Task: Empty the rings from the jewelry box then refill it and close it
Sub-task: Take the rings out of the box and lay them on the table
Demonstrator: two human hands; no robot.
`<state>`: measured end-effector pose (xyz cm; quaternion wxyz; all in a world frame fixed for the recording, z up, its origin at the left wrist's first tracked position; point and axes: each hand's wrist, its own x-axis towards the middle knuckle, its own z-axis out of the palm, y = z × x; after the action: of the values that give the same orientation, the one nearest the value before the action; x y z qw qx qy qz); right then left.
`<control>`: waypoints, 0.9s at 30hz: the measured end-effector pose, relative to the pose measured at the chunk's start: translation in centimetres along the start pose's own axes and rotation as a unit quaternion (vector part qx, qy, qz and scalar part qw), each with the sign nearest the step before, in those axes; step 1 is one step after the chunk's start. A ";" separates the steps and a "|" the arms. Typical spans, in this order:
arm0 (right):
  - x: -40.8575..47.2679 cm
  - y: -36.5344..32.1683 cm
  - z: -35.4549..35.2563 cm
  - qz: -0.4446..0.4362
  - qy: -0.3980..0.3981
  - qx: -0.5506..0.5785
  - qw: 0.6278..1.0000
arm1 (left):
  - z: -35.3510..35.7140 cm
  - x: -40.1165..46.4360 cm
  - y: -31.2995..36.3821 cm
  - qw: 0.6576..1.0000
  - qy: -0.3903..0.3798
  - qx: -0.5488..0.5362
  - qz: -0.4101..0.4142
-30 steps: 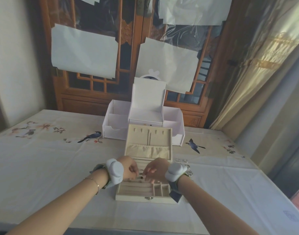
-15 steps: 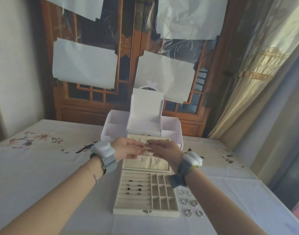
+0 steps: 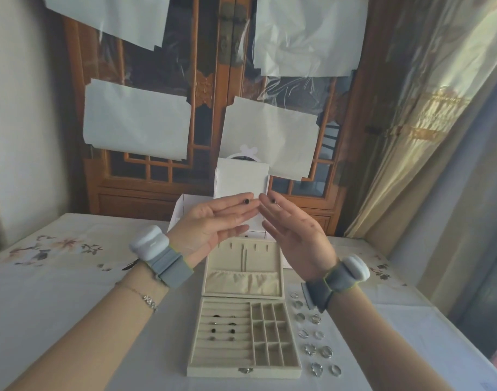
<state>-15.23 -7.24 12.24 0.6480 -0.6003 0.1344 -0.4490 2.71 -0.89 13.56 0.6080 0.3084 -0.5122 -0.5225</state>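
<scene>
The cream jewelry box (image 3: 213,372) lies open on the table, its lid (image 3: 243,280) flat behind it. Several dark and silver rings (image 3: 222,327) sit in the slotted rows on its left side; the square compartments on the right hold nothing. I hold both hands up above the lid, palms toward me, fingers mostly straight. My left hand (image 3: 210,225) pinches a small dark ring (image 3: 246,201) at its fingertips. My right hand (image 3: 296,231) pinches another dark ring (image 3: 272,200). The fingertips of the two hands nearly meet.
Several silver rings (image 3: 315,335) lie in two columns on the tablecloth just right of the box. A white open organiser box (image 3: 241,179) stands behind the lid, against a wooden door covered with paper sheets. A curtain hangs at the right.
Both hands have risen from the ring rows of the box to chest height, each with a dark ring. The palms have turned toward me and the fingers have straightened.
</scene>
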 end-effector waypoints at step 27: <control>-1.4 -0.4 -1.2 -0.020 -0.011 0.010 1.000 | 1.0 0.2 -0.3 0.999 -0.018 0.050 0.001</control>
<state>-17.01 -7.00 11.77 0.6463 -0.6016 0.1111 -0.4562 1.66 -1.00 13.66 0.5827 0.3287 -0.5490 -0.5010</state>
